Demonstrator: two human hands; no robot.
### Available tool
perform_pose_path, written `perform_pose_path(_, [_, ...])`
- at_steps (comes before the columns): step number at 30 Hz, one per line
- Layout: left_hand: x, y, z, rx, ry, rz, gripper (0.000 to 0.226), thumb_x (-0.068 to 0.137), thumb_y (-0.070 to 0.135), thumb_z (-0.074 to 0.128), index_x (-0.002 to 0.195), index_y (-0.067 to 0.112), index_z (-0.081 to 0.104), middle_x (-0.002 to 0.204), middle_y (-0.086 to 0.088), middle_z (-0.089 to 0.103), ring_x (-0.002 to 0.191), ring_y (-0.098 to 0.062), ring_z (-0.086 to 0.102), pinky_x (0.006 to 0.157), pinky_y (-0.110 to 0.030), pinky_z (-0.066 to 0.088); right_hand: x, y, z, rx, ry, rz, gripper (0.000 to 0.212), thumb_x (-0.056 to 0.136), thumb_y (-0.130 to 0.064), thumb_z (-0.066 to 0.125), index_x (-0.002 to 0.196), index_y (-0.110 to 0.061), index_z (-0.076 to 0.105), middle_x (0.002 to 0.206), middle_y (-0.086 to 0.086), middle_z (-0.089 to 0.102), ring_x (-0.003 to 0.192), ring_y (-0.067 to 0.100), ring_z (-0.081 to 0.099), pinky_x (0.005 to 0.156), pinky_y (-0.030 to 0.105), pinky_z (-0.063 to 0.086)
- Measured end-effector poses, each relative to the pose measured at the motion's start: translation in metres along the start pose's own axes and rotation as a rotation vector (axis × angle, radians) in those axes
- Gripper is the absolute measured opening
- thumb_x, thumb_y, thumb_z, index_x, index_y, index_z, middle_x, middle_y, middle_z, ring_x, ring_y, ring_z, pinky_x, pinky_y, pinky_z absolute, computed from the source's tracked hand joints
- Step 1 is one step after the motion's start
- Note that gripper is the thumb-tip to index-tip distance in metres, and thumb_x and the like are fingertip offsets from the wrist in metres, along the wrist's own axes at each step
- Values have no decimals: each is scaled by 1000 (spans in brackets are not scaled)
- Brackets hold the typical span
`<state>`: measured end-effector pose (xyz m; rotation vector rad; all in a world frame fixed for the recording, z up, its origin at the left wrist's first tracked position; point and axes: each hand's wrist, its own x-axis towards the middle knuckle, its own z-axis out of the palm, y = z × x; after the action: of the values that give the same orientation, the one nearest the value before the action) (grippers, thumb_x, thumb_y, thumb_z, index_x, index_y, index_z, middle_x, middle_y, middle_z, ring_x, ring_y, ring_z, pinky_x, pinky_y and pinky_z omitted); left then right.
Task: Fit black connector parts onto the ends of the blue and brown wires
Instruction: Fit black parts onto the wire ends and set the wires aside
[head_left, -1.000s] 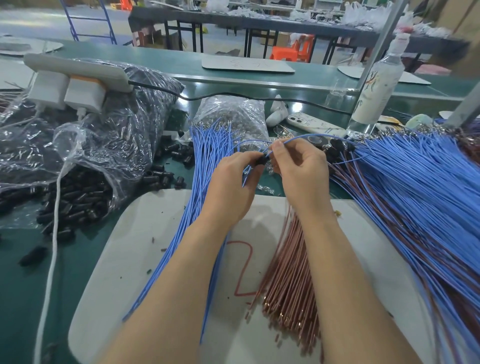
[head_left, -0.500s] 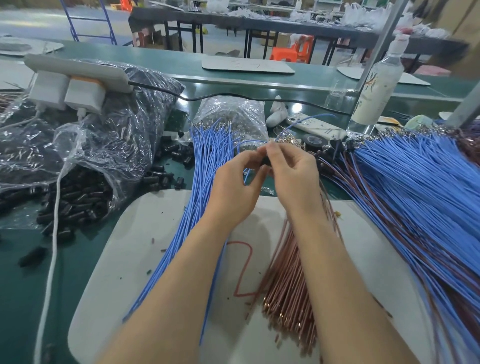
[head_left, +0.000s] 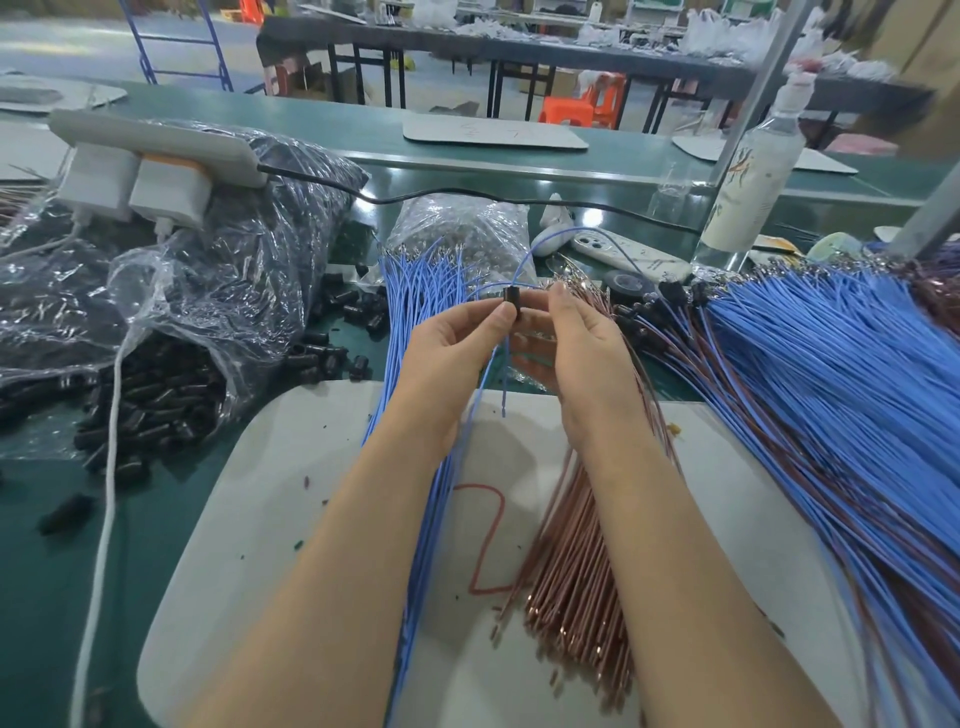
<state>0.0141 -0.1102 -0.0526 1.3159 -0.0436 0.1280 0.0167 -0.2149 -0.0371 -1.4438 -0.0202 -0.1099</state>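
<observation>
**Even overhead light, soft at the edges**

Bright, flat light falls from above onto my bench (head_left: 31, 623). My arms throw only pale, blurry shadows on the white board (head_left: 270, 519) at centre frame. The clear plastic bags (head_left: 234, 270) at left glitter with small white glare spots. My left hand (head_left: 452, 353) and right hand (head_left: 587, 353) at centre look fairly sharp. The brown wire ends (head_left: 576, 623) at lower centre and the blue wires (head_left: 883, 467) at right smear. The bottle (head_left: 753, 171) at upper right is blurred, and the wide lens bows the bench edges.
</observation>
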Motion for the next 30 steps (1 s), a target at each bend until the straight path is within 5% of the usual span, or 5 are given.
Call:
perform_pose_path(6, [-3,2,0,-62,-101,-12,11,89,8,61,91,17,68,73,9,72,68,3,65,61,-8,46,0,-1,0,11,-10,-14,23,98,-20,51,81,-19,66,59,-11,63,54,0,58,56,16,51])
perform_pose_path(18, [-5,7,-1,14,-177,-82,16,91,8,57,99,14,69,88,-1,72,83,-6,63,74,-13,46,1,1,-4,-71,24,-96,18,95,-10,56,80,-17,63,54,-13,64,51,-3,59,52,12,47])
perform_pose_path(24, [-2,7,-3,-37,-40,-130,14,93,12,56,97,7,68,92,-12,68,79,-16,62,72,-24,52,2,6,1,-182,0,30,11,95,-21,58,99,-12,57,96,16,68,78,25,70,74,38,59])
perform_pose_path(27, [-1,10,-8,-118,1,-174,13,93,12,54,89,9,66,82,-9,65,66,-15,62,54,-23,52,-3,4,9,-67,-126,170,23,95,-17,57,112,-6,47,81,12,68,57,16,68,58,27,58])
perform_pose_path(30, [-1,14,-8,-202,-49,-269,16,95,15,51,86,8,63,76,-12,60,46,-10,54,43,-18,44,-9,2,14,-33,-139,129,21,95,-9,57,111,-12,44,70,4,68,58,16,67,63,30,59])
